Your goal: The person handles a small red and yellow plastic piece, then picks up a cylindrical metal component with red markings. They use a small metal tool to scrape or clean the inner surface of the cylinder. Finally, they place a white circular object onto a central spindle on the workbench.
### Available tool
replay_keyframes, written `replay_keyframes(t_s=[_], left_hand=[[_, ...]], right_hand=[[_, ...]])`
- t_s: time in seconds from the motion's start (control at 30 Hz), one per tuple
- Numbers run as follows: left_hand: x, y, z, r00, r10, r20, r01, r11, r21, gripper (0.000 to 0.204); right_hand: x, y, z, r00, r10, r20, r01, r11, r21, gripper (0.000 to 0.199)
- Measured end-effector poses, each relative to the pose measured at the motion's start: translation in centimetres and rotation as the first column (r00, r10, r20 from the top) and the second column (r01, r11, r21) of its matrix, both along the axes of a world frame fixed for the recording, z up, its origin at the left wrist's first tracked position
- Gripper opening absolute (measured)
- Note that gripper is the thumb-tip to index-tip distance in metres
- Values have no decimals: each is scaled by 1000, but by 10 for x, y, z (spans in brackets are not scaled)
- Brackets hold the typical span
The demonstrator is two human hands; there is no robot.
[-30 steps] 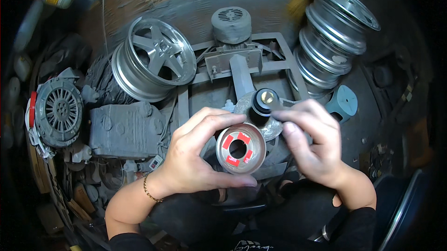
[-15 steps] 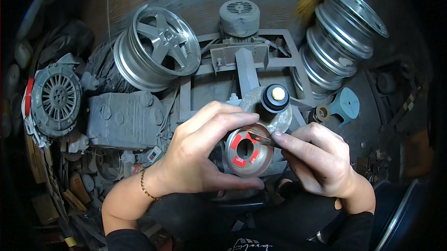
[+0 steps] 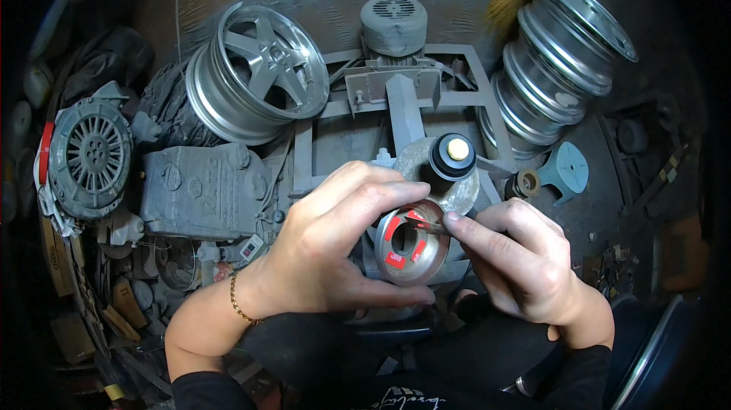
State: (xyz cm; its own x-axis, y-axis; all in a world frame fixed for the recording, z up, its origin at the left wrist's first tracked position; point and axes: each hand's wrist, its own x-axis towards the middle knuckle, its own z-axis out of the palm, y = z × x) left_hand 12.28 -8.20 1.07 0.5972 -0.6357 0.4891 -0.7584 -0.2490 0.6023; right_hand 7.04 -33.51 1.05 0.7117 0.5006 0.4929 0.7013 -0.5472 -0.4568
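— Hands?
— My left hand [image 3: 335,231] clasps the round cap [image 3: 434,254] by its rim, presumably steadying its open face; my right hand [image 3: 521,258] pinches a thin blade [image 3: 434,227], tip over the red sticker [image 3: 412,214] nearest the cap's upper edge.
— What differs?
— A second earlier, my right hand stood clear of the cap.

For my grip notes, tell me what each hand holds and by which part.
Left hand: round cup-shaped piece, by its outer side. Right hand: thin dark blade-like tool, pinched toward its right end, partly hidden.
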Motion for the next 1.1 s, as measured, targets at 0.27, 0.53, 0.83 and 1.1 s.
replay_keyframes(t_s=[0.27,0.53,0.83,1.1], left_hand=[[4,1,-7,997,13,75,-13,1000,6,81],[5,0,-6,995,25,96,-27,1000,16,86],[4,1,-6,998,8,59,-8,1000,3,87],[6,6,-1,990,-3,-142,7,999,32,79]], right_hand=[[0,-2,-5,970,70,-232,-41,991,127,47],[4,-1,-7,999,22,-26,-18,992,122,52],[3,1,-6,995,56,-78,-47,993,112,48],[4,-2,-1,973,-223,-63,232,925,302,35]])
